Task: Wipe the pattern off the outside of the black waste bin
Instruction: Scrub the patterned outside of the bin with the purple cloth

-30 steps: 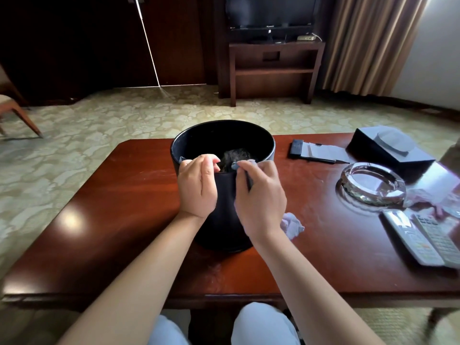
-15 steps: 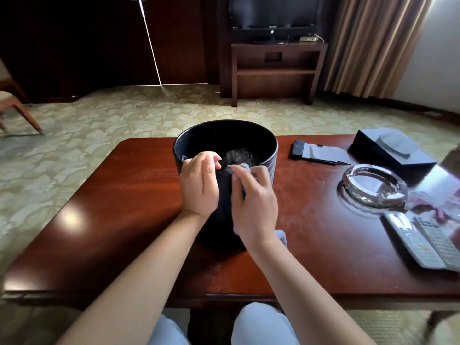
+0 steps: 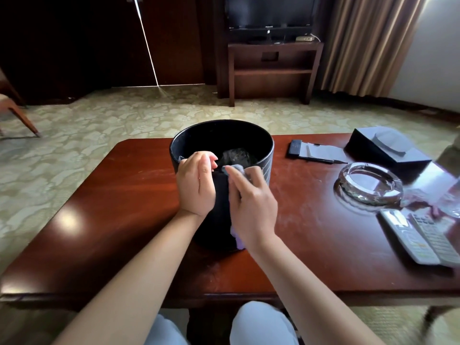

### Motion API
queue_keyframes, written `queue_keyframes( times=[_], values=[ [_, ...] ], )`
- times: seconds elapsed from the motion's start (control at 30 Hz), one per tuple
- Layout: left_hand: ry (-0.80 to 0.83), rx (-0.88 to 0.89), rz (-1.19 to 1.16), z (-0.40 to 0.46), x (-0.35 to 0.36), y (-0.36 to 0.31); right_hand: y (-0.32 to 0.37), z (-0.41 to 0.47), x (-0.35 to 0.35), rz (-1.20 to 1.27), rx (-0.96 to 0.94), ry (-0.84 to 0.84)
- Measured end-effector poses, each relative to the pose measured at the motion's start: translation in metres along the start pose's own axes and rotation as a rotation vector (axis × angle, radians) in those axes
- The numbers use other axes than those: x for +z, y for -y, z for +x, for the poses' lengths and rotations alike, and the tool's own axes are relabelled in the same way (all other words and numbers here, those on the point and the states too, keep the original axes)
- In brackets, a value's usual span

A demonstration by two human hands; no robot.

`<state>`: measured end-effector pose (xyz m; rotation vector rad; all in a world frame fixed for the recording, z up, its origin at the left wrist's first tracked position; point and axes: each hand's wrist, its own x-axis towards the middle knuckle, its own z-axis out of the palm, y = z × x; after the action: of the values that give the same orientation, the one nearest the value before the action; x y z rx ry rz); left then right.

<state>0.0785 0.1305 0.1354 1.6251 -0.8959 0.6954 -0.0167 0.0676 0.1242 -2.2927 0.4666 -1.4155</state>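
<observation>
Head view: left hand (image 3: 196, 185) grips bin (image 3: 261, 145) rim; right hand (image 3: 251, 202) presses cloth (image 3: 236, 169).

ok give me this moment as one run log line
left hand grips bin rim | right hand presses cloth on outside | white pattern lines remain, right side

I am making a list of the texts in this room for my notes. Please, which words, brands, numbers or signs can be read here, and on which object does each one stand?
No text can be read here.
TV: small pale marks on the lower frame, too small to read.
Remote controls: key markings too blurred to read.
Black case: faint emblem, unreadable.
Black waste bin: only pale lines, no letters.
</observation>
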Motion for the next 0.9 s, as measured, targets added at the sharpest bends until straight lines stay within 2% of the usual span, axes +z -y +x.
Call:
queue_keyframes(
  times=[0.23,0.43,0.6,0.77,0.9],
  values=[
    [0.013,0.026,0.017,0.001,0.0,0.0,-0.002,0.001,-0.001,-0.037,-0.06,0.002],
    [0.019,0.115,0.168,0.0,0.005,0.004,-0.033,0.01,-0.008,-0.019,0.161,-0.067],
    [0.045,0.228,0.376,-0.001,0.008,0.007,-0.03,0.007,0.0,0.056,0.2,-0.174],
    [0.056,0.255,0.43,-0.001,0.008,0.007,-0.033,-0.007,0.014,0.121,0.219,-0.307],
    [0.039,0.271,0.443,-0.001,0.01,0.007,-0.044,-0.035,0.024,0.107,0.289,-0.219]
  ],
)
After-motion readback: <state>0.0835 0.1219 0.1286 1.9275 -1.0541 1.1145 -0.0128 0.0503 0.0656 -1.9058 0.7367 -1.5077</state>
